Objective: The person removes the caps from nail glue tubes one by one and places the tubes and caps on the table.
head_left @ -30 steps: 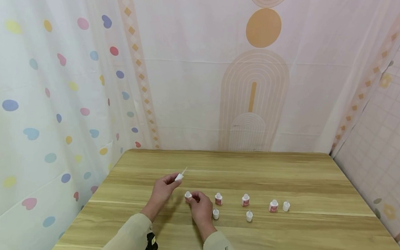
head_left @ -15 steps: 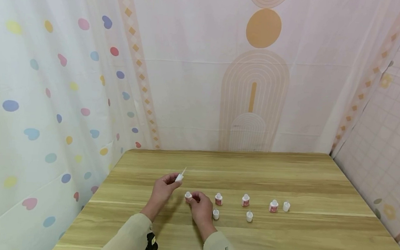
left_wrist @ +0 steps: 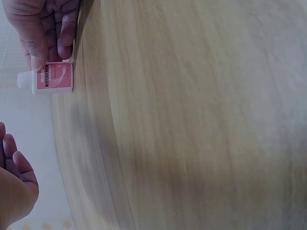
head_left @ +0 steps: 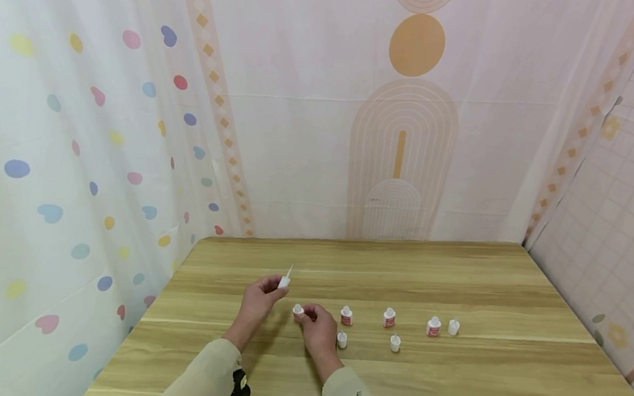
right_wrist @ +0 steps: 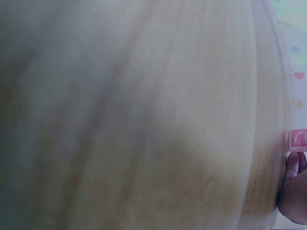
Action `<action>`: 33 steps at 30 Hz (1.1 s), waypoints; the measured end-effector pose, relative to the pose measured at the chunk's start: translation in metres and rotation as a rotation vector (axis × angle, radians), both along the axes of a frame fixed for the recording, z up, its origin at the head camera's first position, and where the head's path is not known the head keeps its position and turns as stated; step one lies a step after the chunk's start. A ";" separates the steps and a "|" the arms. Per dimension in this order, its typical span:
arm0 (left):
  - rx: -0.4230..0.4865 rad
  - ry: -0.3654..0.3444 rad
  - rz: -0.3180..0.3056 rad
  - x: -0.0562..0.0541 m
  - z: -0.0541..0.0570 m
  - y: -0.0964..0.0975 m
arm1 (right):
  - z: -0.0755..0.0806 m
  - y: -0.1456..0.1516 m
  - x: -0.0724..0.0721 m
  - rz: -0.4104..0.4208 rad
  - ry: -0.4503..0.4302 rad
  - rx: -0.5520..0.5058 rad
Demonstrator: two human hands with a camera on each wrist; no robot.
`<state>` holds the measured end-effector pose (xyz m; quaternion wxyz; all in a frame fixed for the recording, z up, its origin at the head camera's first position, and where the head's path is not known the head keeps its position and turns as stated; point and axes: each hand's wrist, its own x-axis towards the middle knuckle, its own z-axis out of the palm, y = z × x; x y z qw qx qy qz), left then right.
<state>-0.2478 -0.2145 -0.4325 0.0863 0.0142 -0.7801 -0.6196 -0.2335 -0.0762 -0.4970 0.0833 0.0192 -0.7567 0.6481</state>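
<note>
My left hand (head_left: 258, 298) pinches a white brush cap (head_left: 284, 282) above the table, its thin brush pointing up. Just right of it, my right hand (head_left: 320, 331) grips a small nail glue bottle (head_left: 297, 312) by its side. That bottle stands upright and uncapped, white with a pink label. In the left wrist view the right hand's fingers are around the bottle (left_wrist: 54, 77), while part of the left hand (left_wrist: 17, 184) shows at lower left, its cap out of view. Only an edge of the bottle (right_wrist: 298, 138) appears in the right wrist view.
To the right stand three more open bottles, the nearest bottle (head_left: 347, 315), a middle bottle (head_left: 389, 317) and a far-right bottle (head_left: 433, 327). Close to them, a left cap (head_left: 342, 339), a middle cap (head_left: 395, 343) and a right cap (head_left: 454, 327) stand on the wooden table (head_left: 480, 383).
The brush cap in my left hand has turned slightly, so its brush points more upright. My right hand and the bottle have stayed in place.
</note>
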 end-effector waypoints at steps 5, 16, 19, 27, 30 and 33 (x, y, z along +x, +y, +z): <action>-0.024 0.006 0.021 -0.011 -0.018 -0.005 | -0.001 -0.001 0.000 -0.008 -0.013 0.003; -0.033 0.009 0.036 -0.011 -0.020 -0.006 | -0.002 -0.001 0.000 -0.007 -0.004 0.015; -0.030 0.015 0.032 -0.011 -0.021 -0.006 | -0.002 0.000 0.001 -0.010 -0.002 0.024; -0.027 0.007 0.035 -0.010 -0.019 -0.005 | -0.002 -0.001 0.001 -0.010 -0.002 0.023; -0.030 0.004 0.024 -0.002 -0.006 -0.001 | -0.002 -0.001 0.001 -0.012 -0.003 0.018; -0.022 -0.003 0.020 0.002 -0.001 0.000 | -0.002 -0.001 0.001 -0.013 -0.009 0.015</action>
